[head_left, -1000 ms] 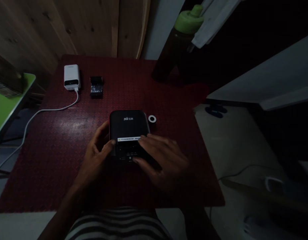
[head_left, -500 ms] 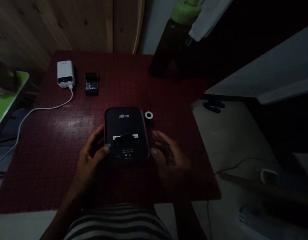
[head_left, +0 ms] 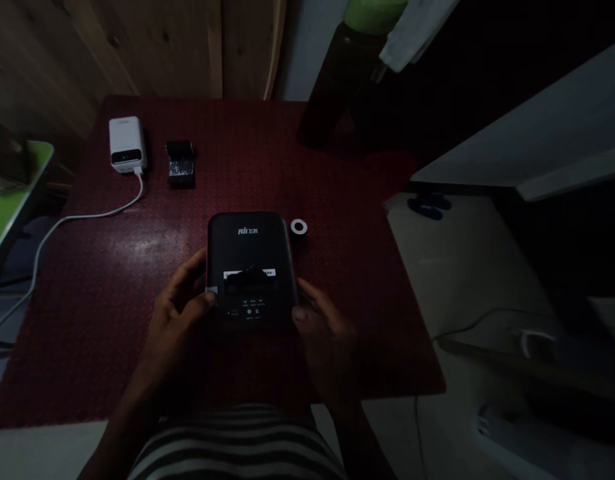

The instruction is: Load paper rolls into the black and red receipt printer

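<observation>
Right hand moved in | fingers curled on black device (right edge) | left hand pinches left edge

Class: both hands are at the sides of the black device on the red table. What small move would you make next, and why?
Probably close both hands firmly on the black device: the left hand touches its left edge, the right hand sits at its right corner, and it lies flat on the red table.

Both hands on the rounded black plastic device at frame centre: left hand grips its left edge, right hand touches its right edge. It lies on the dark red table. Small white ring just beside its upper right corner. White power bank with white cable, upper left.
</observation>
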`<state>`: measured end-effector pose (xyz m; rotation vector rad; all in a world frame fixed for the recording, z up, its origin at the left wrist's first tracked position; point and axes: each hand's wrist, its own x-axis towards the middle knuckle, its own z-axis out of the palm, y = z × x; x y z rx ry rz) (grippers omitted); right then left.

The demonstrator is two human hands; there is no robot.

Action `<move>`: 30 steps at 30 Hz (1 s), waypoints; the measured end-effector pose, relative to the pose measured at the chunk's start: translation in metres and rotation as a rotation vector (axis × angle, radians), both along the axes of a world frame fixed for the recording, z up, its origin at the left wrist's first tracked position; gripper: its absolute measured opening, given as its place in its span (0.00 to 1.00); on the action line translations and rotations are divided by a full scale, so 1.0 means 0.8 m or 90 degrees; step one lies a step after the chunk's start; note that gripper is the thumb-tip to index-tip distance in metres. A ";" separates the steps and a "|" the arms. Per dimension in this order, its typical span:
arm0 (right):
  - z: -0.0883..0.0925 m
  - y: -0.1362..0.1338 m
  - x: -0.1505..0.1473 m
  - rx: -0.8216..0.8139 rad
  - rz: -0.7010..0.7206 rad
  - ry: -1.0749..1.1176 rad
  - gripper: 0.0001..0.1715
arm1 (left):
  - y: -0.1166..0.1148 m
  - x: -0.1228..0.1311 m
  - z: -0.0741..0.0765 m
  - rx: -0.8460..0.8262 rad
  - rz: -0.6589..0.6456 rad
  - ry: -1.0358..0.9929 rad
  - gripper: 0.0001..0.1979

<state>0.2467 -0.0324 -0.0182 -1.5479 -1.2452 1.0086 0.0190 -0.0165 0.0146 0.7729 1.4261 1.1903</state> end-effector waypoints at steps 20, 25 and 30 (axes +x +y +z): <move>0.019 0.016 0.004 0.095 -0.014 -0.111 0.20 | -0.003 0.006 -0.011 0.042 0.006 0.007 0.29; 0.059 0.080 -0.005 0.349 0.159 -0.297 0.20 | -0.003 0.000 -0.026 0.112 -0.028 0.036 0.30; 0.074 0.131 -0.038 0.319 0.394 -0.487 0.25 | -0.003 -0.003 -0.043 0.193 -0.031 0.077 0.30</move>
